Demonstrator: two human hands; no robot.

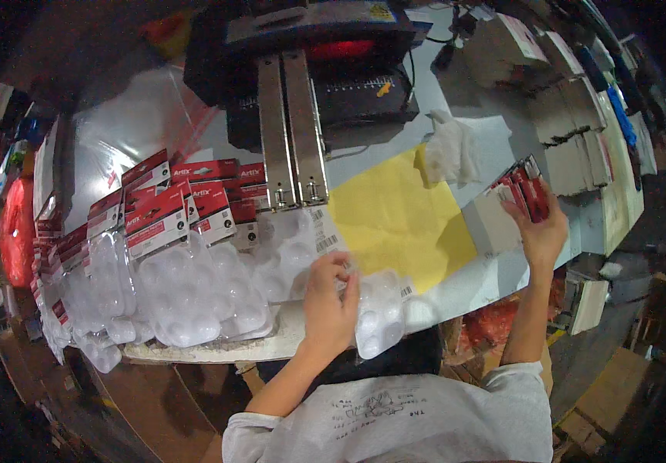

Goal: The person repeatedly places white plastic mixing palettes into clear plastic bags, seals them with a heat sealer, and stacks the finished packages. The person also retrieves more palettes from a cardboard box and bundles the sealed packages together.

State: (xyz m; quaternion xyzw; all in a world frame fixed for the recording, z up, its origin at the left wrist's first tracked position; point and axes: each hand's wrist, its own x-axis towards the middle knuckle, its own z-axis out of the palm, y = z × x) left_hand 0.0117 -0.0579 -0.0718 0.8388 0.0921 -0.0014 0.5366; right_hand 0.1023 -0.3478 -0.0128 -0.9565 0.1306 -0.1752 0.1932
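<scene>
My left hand point(331, 305) is closed, fingers curled together, at the table's front edge. It pinches the top of a white plastic paint palette point(380, 320) in a clear bag, which hangs over the edge. To the right, my right hand point(543, 228) grips a small stack of red header cards point(524, 194), above a pale stack of cards point(493, 222). Left of my left hand lie several bagged white palettes point(175, 297) with red header cards point(155, 220) at their tops.
A black machine point(310, 35) with two long metal rails point(293, 127) stands at the back. A yellow sheet point(395, 216) lies mid-table, with crumpled white plastic point(453, 147) at its corner. Tall card stacks point(572, 108) line the right side. A red bag point(16, 231) sits far left.
</scene>
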